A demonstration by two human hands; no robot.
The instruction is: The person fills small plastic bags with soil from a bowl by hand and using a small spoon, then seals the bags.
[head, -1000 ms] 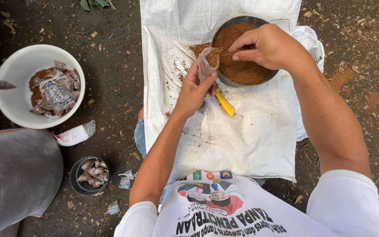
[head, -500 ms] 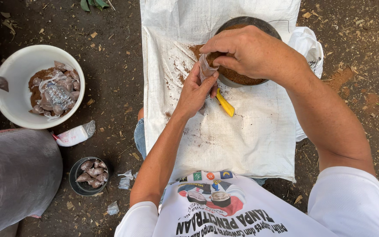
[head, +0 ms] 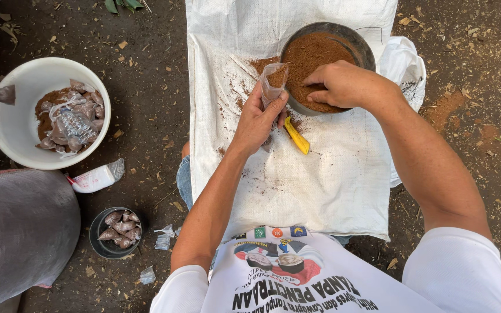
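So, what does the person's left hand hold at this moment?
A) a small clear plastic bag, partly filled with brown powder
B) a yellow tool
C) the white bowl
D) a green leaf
A: the left hand grips a small clear bag with brown powder inside, beside the dark bowl where the right hand rests.

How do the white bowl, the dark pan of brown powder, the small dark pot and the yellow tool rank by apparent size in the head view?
1. White bowl
2. Dark pan
3. Small dark pot
4. Yellow tool, partly hidden by the left hand, so unsure
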